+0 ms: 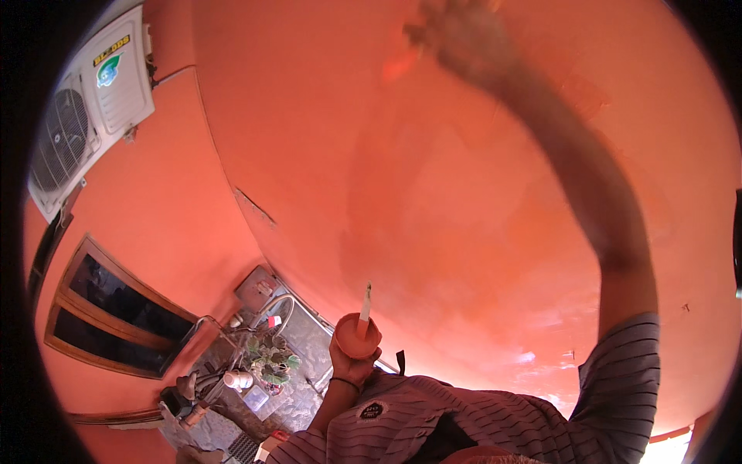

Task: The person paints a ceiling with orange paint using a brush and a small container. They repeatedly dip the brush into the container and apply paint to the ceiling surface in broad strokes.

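left fingers (340, 363) grip a cup (352, 341); whether the raised, blurred right fingers (420, 33) hold anything, i cannot tell.

The wall (309, 147) is seen to be finished smooth and mostly matt, broken by glossy patches (526, 357) low down. Dark, glossy panes (112, 284) are set in a wooden frame (114, 323). The striped shirt (495, 416) is made of matt cloth.

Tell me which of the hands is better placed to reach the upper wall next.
Right, most likely: the right hand is raised high before the wall, while the left hand is lower and occupied, gripping a round container.
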Motion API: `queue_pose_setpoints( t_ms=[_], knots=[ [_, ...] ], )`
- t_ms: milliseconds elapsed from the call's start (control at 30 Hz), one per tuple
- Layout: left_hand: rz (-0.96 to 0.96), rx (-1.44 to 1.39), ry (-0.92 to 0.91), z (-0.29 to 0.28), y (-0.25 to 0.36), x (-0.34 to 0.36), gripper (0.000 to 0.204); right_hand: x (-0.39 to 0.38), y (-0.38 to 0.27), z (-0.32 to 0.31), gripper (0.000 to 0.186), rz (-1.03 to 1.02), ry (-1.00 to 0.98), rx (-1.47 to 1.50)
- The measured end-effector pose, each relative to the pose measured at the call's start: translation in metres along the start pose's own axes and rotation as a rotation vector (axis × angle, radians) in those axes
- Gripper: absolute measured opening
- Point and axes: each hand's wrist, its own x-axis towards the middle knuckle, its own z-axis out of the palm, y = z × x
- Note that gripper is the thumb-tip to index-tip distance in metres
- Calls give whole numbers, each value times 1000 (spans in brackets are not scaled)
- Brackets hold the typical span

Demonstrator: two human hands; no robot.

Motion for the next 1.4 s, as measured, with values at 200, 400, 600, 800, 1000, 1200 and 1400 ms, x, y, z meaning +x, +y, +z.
queue_pose_setpoints(
  t_ms=[200,400,600,800,1000,1200,1400],
  knots=[
    [-41,-31,-26,-6,0,6,58,-148,-224,13,19,-181,-92,303],
    [-5,-17,18,5,-5,-8,56,-192,-293,-9,17,-55,-263,692],
    [-13,6,49,6,-2,-13,59,-113,-178,15,14,467,-433,913],
    [-26,-91,-64,-13,-8,-9,60,-28,-89,19,7,321,190,331],
    [68,-20,28,-5,-11,-20,61,-77,-217,55,24,-15,-196,312],
    [179,-34,115,0,-2,-40,59,-124,-324,44,17,-63,-543,824],
    [112,-44,65,-13,6,-41,59,-99,-173,30,17,602,-421,807]
  ],
)
